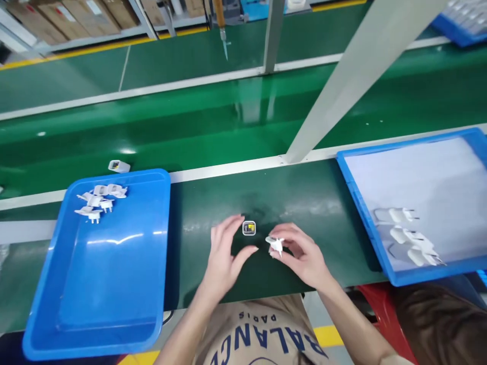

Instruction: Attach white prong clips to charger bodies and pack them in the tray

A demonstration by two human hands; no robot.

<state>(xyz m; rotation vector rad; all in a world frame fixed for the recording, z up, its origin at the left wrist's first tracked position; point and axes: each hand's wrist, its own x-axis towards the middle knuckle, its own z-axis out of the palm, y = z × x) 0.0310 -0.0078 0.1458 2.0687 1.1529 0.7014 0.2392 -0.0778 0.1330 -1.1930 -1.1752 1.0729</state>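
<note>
Seen from the head camera, the left hand (224,253) rests palm-down on the dark green work mat (319,203), fingers spread and loose with nothing clasped, its fingertips just beside a small square charger body with a yellow-and-black face (249,228) lying on the mat. The right hand (304,256) curls inward from the right, thumb and fingers pinching a small white plastic two-pin plug piece (274,244) just above the mat, near that charger body. More white plug pieces (99,198) sit in the far corner of the blue plastic tray (114,284) on the left.
</note>
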